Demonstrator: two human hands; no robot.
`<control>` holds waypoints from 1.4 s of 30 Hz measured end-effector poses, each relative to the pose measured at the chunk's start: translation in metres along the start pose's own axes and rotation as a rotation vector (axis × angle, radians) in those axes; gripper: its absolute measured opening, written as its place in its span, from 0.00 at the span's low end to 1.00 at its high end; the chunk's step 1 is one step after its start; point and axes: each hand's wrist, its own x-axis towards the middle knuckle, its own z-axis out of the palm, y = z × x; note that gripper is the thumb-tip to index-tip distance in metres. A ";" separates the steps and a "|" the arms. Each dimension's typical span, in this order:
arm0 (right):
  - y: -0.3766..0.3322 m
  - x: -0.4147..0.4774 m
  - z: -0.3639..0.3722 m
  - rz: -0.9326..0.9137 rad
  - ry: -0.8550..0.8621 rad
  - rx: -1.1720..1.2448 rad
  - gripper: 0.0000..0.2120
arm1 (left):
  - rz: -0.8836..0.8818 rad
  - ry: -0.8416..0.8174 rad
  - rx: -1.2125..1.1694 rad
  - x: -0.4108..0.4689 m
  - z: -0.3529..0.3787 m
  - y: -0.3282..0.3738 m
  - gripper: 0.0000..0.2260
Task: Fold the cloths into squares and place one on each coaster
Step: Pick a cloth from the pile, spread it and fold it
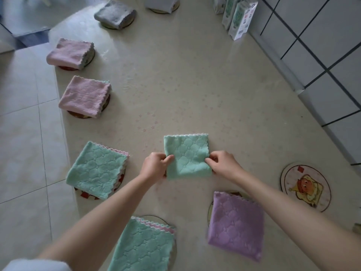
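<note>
Centrally, a folded green cloth (187, 156) is pinched at its left edge by the left hand (156, 166) and at its right edge by the right hand (224, 165) | the cloth is held over the worktop (195, 85) | an uncovered coaster (305, 186) is seen well apart to the right.

Pale folded cloth (162, 2) at 12 o'clock running off top edge, hiding most of top coaster (162, 11). Cartons (237, 18) at 1 o'clock losing tops to frame edge, print showing too small to read. Green cloth (144, 249) at 6 o'clock running off bottom edge. Small object (357, 227) at 4 o'clock getting cut by right edge, kind unclear. Purple cloth (235, 225) at 5 o'clock blurring at near corner, covering most of near coaster (209, 210). Fingertips of left hand (156, 167) and right hand (224, 165) hiding behind held cloth (187, 157)
</note>
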 end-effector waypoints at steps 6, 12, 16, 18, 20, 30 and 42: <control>0.003 0.002 0.003 -0.003 0.011 0.132 0.13 | 0.179 0.128 0.264 -0.010 0.004 0.002 0.19; 0.006 0.001 0.010 0.010 0.076 0.067 0.14 | 0.101 0.123 0.209 -0.007 0.005 0.006 0.20; 0.003 0.004 0.012 0.073 0.070 0.005 0.13 | 0.026 0.132 0.201 -0.006 0.006 0.008 0.19; -0.001 0.008 0.009 0.102 0.048 -0.026 0.13 | 0.009 0.158 0.201 -0.007 0.007 0.010 0.19; -0.005 0.010 0.007 0.127 0.025 -0.059 0.12 | 0.014 0.204 0.225 -0.011 0.007 0.011 0.15; -0.028 0.015 0.004 0.301 0.098 -0.318 0.28 | 0.816 0.102 0.913 -0.004 0.007 0.002 0.28; -0.019 -0.001 0.003 0.280 0.183 -0.073 0.22 | 0.555 0.249 0.745 0.022 0.001 0.019 0.22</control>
